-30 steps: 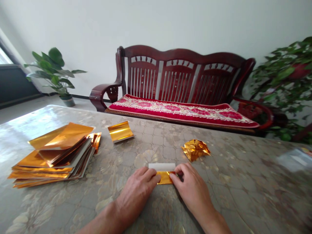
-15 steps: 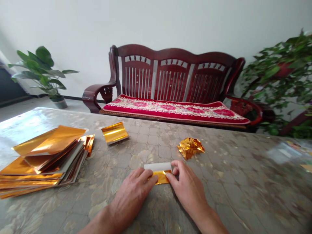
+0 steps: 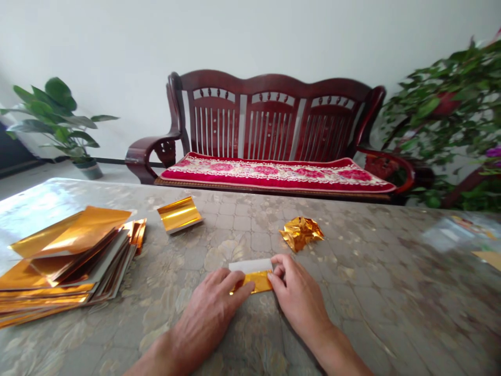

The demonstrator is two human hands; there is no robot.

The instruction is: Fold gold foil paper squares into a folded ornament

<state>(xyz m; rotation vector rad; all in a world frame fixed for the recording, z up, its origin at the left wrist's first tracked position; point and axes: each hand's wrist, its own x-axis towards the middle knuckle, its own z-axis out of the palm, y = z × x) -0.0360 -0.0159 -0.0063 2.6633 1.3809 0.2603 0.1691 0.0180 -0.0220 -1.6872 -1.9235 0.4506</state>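
A small sheet of gold foil paper (image 3: pixel 260 281) lies on the table between my hands, partly folded. Its gold side faces up along the near part, and a white strip of its back shows along the far edge. My left hand (image 3: pixel 207 310) is closed on the left end, its thumb and fingers pressed on the foil. At the right end, my right hand (image 3: pixel 302 300) pinches the edge between thumb and curled fingers. Just beyond sits a crumpled piece of gold foil (image 3: pixel 301 233). Farther left is a single curled gold sheet (image 3: pixel 180 214).
A loose stack of gold foil sheets (image 3: pixel 70 261) spreads over the left side of the patterned table (image 3: pixel 164 339). Clear plastic packaging (image 3: pixel 456 234) lies at the far right. Behind the table stand a wooden bench (image 3: pixel 270 120) and potted plants (image 3: pixel 58 120).
The view has turned a little to the right, so the surroundings sit farther left. Both hands stay on the foil paper, with only slight finger movement.
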